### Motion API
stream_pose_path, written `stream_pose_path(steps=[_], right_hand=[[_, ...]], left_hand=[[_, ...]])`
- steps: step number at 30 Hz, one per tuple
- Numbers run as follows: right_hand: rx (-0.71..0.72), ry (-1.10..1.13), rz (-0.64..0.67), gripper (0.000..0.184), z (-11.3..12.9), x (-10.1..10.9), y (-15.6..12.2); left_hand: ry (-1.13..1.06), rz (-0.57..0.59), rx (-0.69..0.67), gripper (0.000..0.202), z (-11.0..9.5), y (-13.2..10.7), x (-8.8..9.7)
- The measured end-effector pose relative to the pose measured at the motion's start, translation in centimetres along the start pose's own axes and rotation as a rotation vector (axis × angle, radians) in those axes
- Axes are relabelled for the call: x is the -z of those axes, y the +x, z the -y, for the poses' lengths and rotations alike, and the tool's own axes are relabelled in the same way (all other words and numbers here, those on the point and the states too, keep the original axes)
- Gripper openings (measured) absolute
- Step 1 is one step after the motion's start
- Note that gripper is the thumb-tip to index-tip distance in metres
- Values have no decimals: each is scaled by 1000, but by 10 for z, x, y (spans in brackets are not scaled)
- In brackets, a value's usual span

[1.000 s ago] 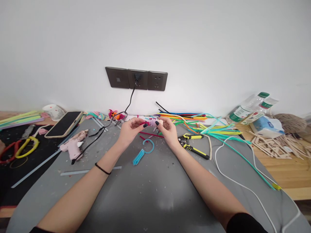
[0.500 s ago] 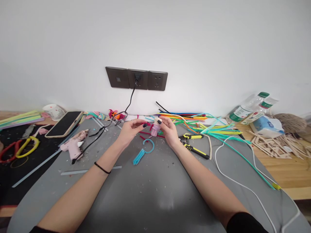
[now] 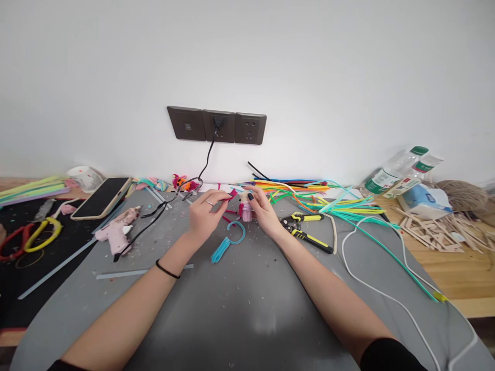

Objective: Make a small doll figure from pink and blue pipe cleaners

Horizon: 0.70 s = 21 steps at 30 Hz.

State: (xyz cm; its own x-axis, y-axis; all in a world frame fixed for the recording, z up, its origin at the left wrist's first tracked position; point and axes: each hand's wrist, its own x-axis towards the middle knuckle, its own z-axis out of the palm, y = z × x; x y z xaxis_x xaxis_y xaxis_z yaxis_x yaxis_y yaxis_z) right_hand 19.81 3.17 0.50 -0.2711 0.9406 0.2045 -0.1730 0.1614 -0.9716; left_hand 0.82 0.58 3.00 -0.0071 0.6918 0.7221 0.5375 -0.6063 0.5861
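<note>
- Bright, even light; faint soft shadows under the forearms.
- Pale glare patch on the grey rubbery work mat [image 3: 266, 322].
- Wide-angle bending at the edges; small far items look soft.

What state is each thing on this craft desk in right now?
Left hand: pinching a magenta pipe cleaner.
Right hand: holding a small pink piece.
Glue gun: lying on its side, cord attached.
Phone: screen dark.
Cutters: lying flat.
Middle wall socket: plugged.
</note>
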Motion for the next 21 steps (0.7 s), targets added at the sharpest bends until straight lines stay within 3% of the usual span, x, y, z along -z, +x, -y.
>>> stream_pose_path(steps=[6,12,15,18,21], right_hand=[[38,51,82,43,-1,-4,0],[-101,201,122,46,6,-9,-2],[-93,222,55,47,11,-9,-1],[-83,248,0,47,14,-8,-1],[-58,204,-75,48,12,-7,1]], left_hand=[[37,10,-187,18,4,-6,-3],[-15,142,-183,21,-3,-8,-9],[-98,149,-47,24,-9,-9,-12],[-295,115,225,31,-9,-9,-16],[-606,282,541,32,-3,-8,-19]])
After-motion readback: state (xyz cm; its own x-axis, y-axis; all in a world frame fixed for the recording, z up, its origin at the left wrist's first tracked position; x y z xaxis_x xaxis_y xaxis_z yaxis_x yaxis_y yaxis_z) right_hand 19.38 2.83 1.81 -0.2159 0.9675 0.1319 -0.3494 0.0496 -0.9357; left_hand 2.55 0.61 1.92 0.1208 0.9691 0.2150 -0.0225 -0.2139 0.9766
